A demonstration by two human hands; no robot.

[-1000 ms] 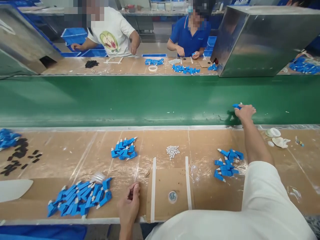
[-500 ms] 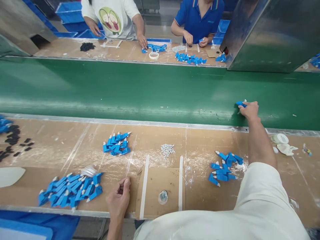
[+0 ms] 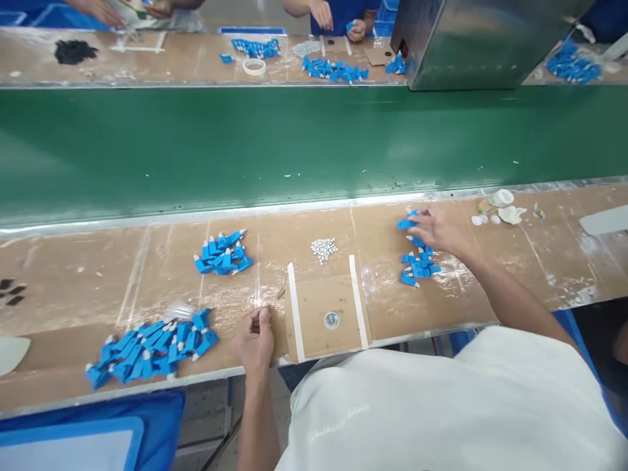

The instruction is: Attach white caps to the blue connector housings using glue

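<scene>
Here, angular pieces (image 3: 422,267) on glossy cardboard (image 3: 279,242).

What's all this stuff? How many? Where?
Near table: one, brown, front
Pad: one, brown cardboard, front
Strips: two, white, on pad
Round piece: one, clear, on pad
Blue pieces: three heaps, blue and white, near table
Tiny bits: one pile, pale grey, beyond pad
Black pieces: several, black, left edge
Belt: one, green, between tables
Far table: one, brown, back
Ring: one, white, far table
Metal box: one, silver, back right
Co-workers' hands: several, bare, top edge
Left hand: one, bare, beside pad
Right hand: one, bare, at right heap
</scene>
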